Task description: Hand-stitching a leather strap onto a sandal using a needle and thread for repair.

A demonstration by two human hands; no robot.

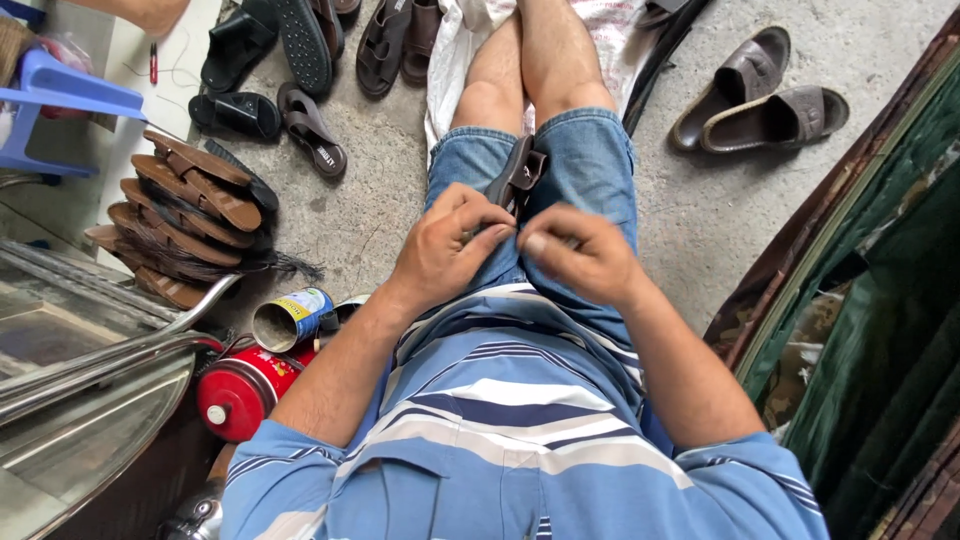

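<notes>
Dark brown leather-look sandal (518, 176) lies on the lap, wedged in the groove between the two denim-clad thighs, toe end pointing away from the body, strap with a small pale emblem facing up. This sandal is the landmark for everything below.

Left hand (447, 245) sits just near-side and left of the sandal, fingers curled tight onto its near end, pinching the edge. Right hand (578, 252) sits near-side and right of it, fingers bunched in a pinch, thumb forward; cannot tell whether it clamps the sandal itself or something small, contact is hidden. The two hands almost touch.

Textures: sandal smooth and matte, faded blue denim shorts (590, 160) with frayed hems, soft striped blue shirt (510, 420) below.

Left of the sandal: stack of flat brown soles (185, 215) with rounded edges, tilted, on rough grey concrete floor (385, 200). Near-left: open cylindrical tin can (290, 318) lying on its side, glossy red round canister (243, 390), and curved shiny metal rail (110, 345).

Right and far: pair of brown slip-on sandals (762, 92), well apart. Far-left: loose dark sandals (300, 120).

Open room: bare concrete right of the thighs; the left side is crowded.
</notes>
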